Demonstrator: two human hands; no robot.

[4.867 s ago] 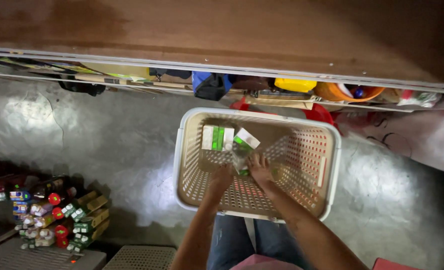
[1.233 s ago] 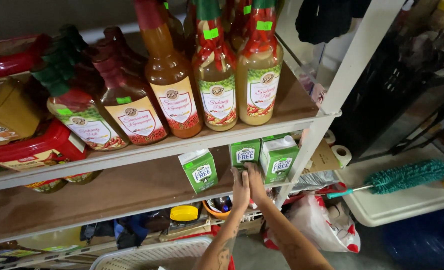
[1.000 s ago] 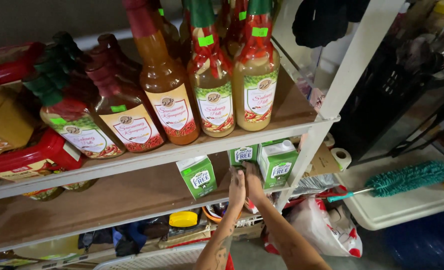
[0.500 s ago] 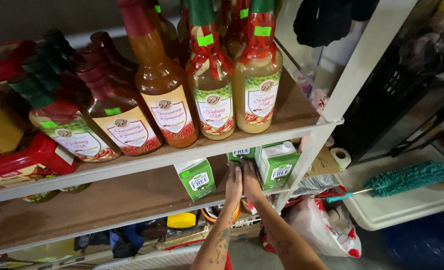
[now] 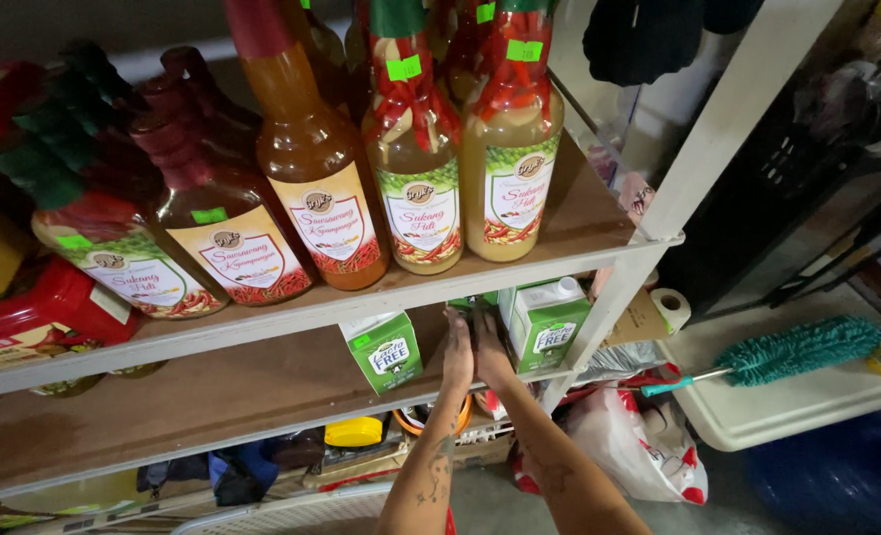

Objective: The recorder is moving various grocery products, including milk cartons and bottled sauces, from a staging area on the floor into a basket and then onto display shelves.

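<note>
Both my arms reach up to the lower wooden shelf (image 5: 213,396). My left hand (image 5: 457,347) and my right hand (image 5: 491,349) are side by side, closed around a green and white carton (image 5: 468,301) that they mostly hide. A matching carton (image 5: 385,352) stands just left of my hands. Another carton (image 5: 548,322) stands just right of them, by the white shelf post (image 5: 698,168).
The upper shelf (image 5: 579,213) carries tall bottles of spiced vinegar (image 5: 416,188) and a red ketchup bottle (image 5: 34,317). A white basket (image 5: 302,510) sits below my arms. To the right, a green duster (image 5: 797,349) lies on a white lid (image 5: 787,411) beside a plastic bag (image 5: 629,446).
About five seconds ago my hands were in the basket with cartons. Over the last second they have risen a little and closed over the middle carton on the shelf.
</note>
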